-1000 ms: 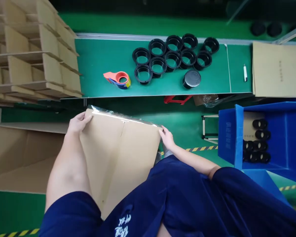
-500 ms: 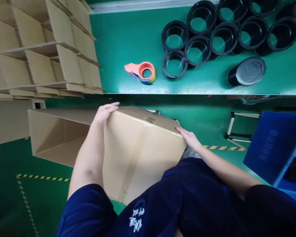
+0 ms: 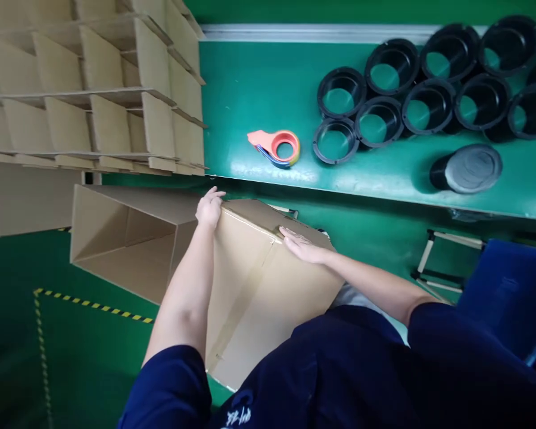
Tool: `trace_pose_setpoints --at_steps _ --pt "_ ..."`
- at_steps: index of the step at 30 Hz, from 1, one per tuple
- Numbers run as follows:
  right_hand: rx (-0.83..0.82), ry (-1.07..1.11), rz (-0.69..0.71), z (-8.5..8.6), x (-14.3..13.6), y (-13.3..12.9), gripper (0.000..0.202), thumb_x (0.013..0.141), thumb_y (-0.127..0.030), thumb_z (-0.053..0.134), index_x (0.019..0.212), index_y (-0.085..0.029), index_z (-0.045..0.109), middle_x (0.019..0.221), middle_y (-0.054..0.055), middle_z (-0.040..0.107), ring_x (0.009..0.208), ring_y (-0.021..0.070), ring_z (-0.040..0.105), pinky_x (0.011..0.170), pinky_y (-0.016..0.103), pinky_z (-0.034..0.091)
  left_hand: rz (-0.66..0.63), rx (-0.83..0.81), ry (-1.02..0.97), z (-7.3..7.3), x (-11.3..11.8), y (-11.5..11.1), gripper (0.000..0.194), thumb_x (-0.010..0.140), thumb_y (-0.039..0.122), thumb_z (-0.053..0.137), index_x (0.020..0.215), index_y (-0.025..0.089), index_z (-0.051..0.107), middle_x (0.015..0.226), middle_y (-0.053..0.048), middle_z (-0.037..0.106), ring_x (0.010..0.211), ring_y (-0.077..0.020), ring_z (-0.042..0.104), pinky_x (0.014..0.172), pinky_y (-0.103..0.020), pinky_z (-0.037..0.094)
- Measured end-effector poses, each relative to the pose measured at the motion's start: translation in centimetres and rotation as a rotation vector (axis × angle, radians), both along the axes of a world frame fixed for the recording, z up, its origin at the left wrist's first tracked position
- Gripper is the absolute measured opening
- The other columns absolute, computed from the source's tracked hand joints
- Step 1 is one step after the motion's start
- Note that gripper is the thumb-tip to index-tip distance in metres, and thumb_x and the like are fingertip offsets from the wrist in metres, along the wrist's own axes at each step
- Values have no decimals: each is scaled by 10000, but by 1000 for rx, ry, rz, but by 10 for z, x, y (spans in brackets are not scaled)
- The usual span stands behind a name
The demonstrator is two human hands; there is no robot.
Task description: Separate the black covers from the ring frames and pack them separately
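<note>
A closed cardboard box (image 3: pixel 277 292) stands tilted against my body, a strip of brown tape running down its middle. At its far left corner rests my left hand (image 3: pixel 209 208), fingers stretched out along the edge. My right hand (image 3: pixel 300 243) lies flat on the far edge, with its fingertips where the tape crosses it. Neither hand is wrapped around anything. Left of my left forearm is an open, hollow cardboard box (image 3: pixel 125 238). Beyond, on the green workbench (image 3: pixel 250 77), lies an orange tape dispenser (image 3: pixel 277 143).
Cardboard dividers (image 3: pixel 116 119) are stacked at the bench's left. Several black flanged cylinders (image 3: pixel 342 92) stand to the right, near one capped black cylinder (image 3: pixel 473 170). A pale-tubed frame (image 3: pixel 455 238) and a blue bin (image 3: pixel 509 292) are at right. Striped tape (image 3: pixel 93 305) marks the floor.
My right hand has slid left from the box's right corner to its taped middle. My left hand stays at the left corner. The camera view has shifted.
</note>
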State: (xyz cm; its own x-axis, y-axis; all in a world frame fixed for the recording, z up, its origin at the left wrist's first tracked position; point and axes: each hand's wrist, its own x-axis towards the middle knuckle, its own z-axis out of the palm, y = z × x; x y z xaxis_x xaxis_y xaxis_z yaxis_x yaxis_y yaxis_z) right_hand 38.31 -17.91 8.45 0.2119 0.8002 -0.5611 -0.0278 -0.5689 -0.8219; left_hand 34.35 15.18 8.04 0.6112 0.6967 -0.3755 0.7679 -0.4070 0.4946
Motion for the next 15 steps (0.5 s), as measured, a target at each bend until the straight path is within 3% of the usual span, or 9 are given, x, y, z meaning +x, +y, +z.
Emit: trace_pose_setpoints --at_steps 3,6,8,11,13,15 --pt "67 -13 21 3 9 40 1073 895 -873 73 1662 -123 92 1721 46 -4 1596 250 -47 1312 433 3 74 14 47 15 1 -11 403 925 186 445 1177 276 745 1530 42 534 1414 -240 485 1225 -409 331" --pt "224 27 61 -4 2 65 981 930 -840 125 1668 -194 93 1723 15 32 1598 215 24 1313 403 47 154 42 18 27 -4 -25 389 929 182 470 1175 296 749 1470 45 594 1374 -222 534 1212 -368 361" --pt "217 71 33 -23 -1 75 894 957 -798 106 1667 -256 109 1720 -6 101 1593 193 95 1313 401 92 205 60 -36 26 -5 -31 376 935 194 491 1181 315 748 1421 52 635 1343 -193 563 1191 -325 390" --pt "171 18 -24 -58 10 107 969 914 -848 117 1663 -235 165 1720 19 134 1597 222 43 1314 438 57 272 89 -154 18 -4 -29 327 950 283 533 1199 286 746 1373 6 672 1324 -212 581 1185 -348 406" --pt "184 -16 -50 -65 19 142 992 898 -869 144 1660 -235 178 1724 18 114 1597 229 -7 1310 445 14 324 102 -239 13 -6 -29 373 977 347 502 1276 263 709 1402 -36 651 1335 -235 572 1199 -383 393" --pt "265 -25 -24 -60 24 177 955 915 -849 194 1652 -243 215 1718 27 152 1597 236 29 1308 453 42 381 98 -321 8 -11 -29 428 1003 384 436 1337 254 670 1437 -73 621 1353 -244 556 1213 -395 373"
